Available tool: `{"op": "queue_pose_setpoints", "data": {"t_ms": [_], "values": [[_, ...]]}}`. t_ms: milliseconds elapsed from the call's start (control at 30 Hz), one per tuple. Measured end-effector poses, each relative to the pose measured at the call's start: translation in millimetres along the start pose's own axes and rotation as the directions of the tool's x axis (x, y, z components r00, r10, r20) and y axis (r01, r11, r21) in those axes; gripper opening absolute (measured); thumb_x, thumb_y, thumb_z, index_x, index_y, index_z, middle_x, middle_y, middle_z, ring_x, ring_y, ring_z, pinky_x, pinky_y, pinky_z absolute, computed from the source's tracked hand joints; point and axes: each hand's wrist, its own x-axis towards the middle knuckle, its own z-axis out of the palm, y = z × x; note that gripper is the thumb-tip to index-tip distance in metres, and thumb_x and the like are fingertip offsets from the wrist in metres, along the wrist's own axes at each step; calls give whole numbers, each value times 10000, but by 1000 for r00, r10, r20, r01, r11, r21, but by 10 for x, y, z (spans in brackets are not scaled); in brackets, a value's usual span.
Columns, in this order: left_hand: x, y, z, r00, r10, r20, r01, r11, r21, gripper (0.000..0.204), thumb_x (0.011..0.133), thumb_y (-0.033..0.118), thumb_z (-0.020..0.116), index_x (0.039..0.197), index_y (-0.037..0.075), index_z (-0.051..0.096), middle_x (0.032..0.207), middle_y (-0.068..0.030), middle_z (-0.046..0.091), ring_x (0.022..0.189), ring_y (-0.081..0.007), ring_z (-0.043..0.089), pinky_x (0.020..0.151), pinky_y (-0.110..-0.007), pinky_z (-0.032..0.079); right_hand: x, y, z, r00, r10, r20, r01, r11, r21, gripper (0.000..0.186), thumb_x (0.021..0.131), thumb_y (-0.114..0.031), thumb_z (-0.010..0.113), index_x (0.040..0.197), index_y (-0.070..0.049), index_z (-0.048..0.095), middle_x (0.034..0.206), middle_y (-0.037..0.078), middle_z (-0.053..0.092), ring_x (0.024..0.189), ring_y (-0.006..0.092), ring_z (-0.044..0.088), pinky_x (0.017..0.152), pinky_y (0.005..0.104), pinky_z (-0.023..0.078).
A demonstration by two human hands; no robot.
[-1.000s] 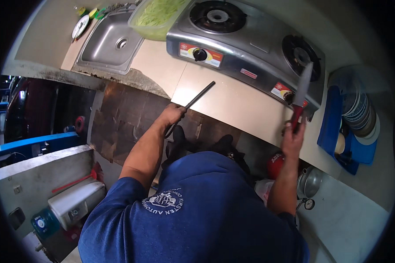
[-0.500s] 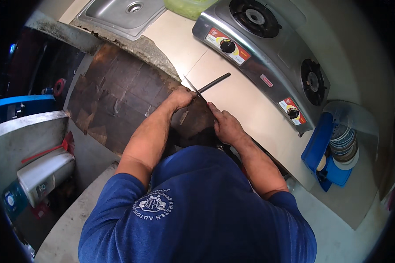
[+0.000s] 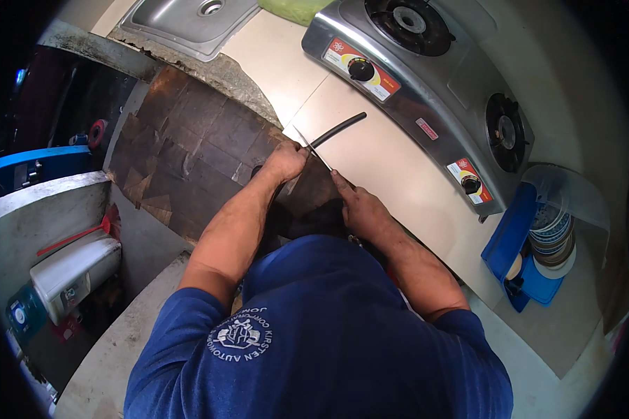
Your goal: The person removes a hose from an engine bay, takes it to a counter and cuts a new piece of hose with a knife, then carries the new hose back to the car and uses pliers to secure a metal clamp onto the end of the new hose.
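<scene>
My left hand (image 3: 286,160) is closed around the near end of a black rubber hose (image 3: 341,130), at the edge of the pale counter. The hose's free end points up and right, with a slight bend. In my right hand (image 3: 365,212) is a knife (image 3: 321,158), the index finger stretched along it. Its thin blade lies across the hose right beside my left fingers, tip pointing up and left. The knife's handle is hidden inside my right hand. How deep the blade sits in the hose I cannot tell.
A two-burner gas stove (image 3: 405,105) stands beyond my hands on the pale counter (image 3: 398,157). A steel sink (image 3: 182,24) and a green container (image 3: 290,8) are at the back. Dark brown sheeting (image 3: 203,133) lies left. A blue dish rack (image 3: 503,244) with plates stands right.
My right hand has drawn slightly back toward me with the knife. The hose now curves a little more, and my left hand has shifted slightly left.
</scene>
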Motion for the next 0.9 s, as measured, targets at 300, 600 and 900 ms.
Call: {"op": "queue_pose_setpoints", "data": {"t_ms": [300,600,900], "values": [[-123,17,26,989,147,-32,-143,984,104,330,901,225,502,1052,-37,635,1042,-305,617,1054,-449,566,945,-483,447,380,-40,72,1000,-28,6,28,1000,4,740,836,-80,550,1497,-213,244,824,262,583,728,417,629,693,493,534],[-180,32,54,987,151,-57,-140,977,161,284,908,206,505,1002,-26,637,1023,-276,634,1019,-442,583,933,-488,451,314,-41,116,1000,-20,17,20,1000,-20,760,826,-63,550,1502,-188,228,840,272,587,764,425,633,723,508,526],[-188,-38,136,974,171,-150,-147,977,154,280,909,213,507,998,-19,634,1036,-262,635,1013,-416,593,922,-485,454,207,-46,68,998,22,64,-20,999,-36,759,821,-51,539,1501,-204,238,833,273,588,782,425,635,731,505,529]]}}
